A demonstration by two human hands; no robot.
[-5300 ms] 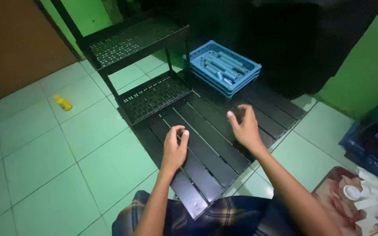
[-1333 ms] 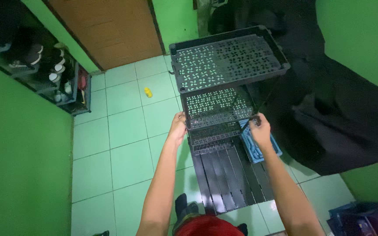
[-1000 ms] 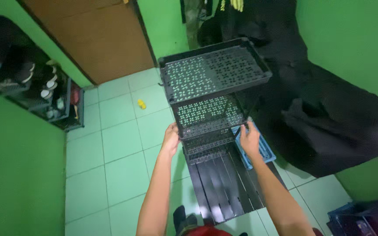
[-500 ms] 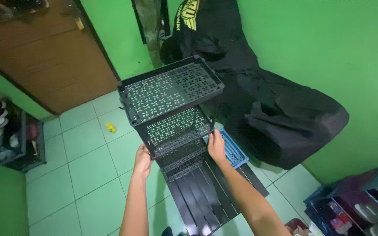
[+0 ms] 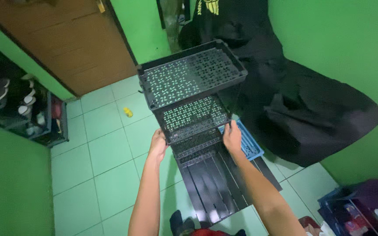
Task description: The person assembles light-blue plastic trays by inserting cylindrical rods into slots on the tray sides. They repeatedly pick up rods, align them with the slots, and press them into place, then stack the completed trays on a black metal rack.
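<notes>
A black plastic rack (image 5: 192,76) with perforated shelves stands upright in front of me, seen from above. Its top shelf is nearest the camera, and a lower shelf (image 5: 192,114) shows below it. My left hand (image 5: 158,145) grips the near left edge of that lower shelf. My right hand (image 5: 232,137) grips its near right corner. Under the rack a black slatted panel (image 5: 217,183) lies flat on the green tiled floor.
A blue crate (image 5: 249,143) sits on the floor right of the rack. A heap of black cloth (image 5: 311,109) lies against the green wall on the right. A brown door (image 5: 75,43) is at the back left, a shoe shelf (image 5: 27,113) at left, a small yellow object (image 5: 128,112) on the tiles.
The view has risen and swung, so I now look down on the rack. Both hands have stayed on the lower shelf's near edge, and the rack has shifted rightward in view.
</notes>
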